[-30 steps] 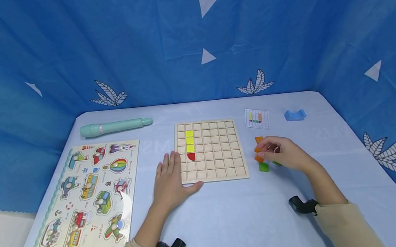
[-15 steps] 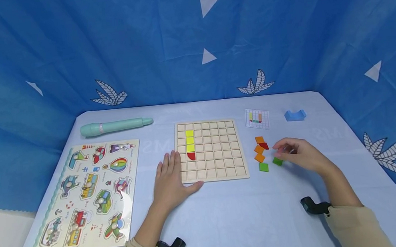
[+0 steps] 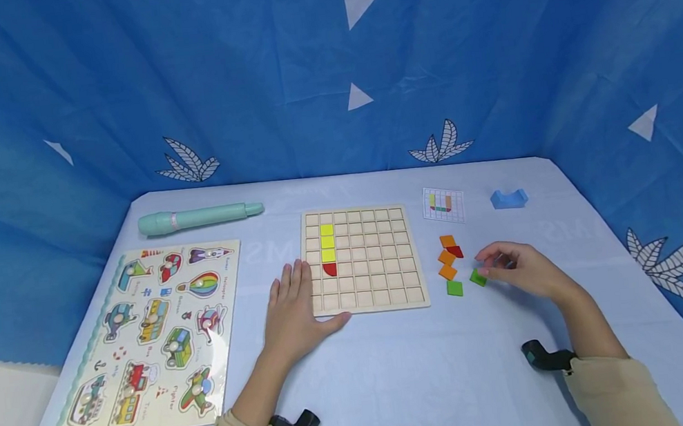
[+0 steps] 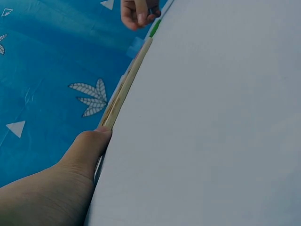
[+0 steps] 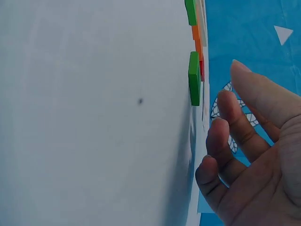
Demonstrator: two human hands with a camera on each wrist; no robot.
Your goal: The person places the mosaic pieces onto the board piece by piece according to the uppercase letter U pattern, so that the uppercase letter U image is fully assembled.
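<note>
In the head view my left hand [image 3: 289, 313] rests flat at the lower left corner of a wooden grid board [image 3: 381, 292], its thumb along the front edge. A column of yellow square tiles [image 3: 327, 242] sits in the board, with a red quarter-round tile [image 3: 330, 270] just below. My right hand [image 3: 525, 270] hovers over a green square tile [image 3: 477, 278], fingers loosely bent. In the right wrist view, thumb and fingers stand apart with nothing between them, near the green tile [image 5: 194, 78]. To its left lie several orange tiles [image 3: 446, 257], another red tile [image 3: 456, 251] and a second green tile [image 3: 455, 288].
Behind the loose tiles lies a small pattern card [image 3: 443, 205], with a blue notched block [image 3: 509, 199] to its right. A picture puzzle board [image 3: 149, 344] covers the table's left side. A mint-green microphone-shaped object [image 3: 200, 219] lies behind it.
My right hand has moved right from the orange tiles to the right-hand green tile, uncovering the orange and red tiles, then dipped slightly. The left hand has stayed put.
</note>
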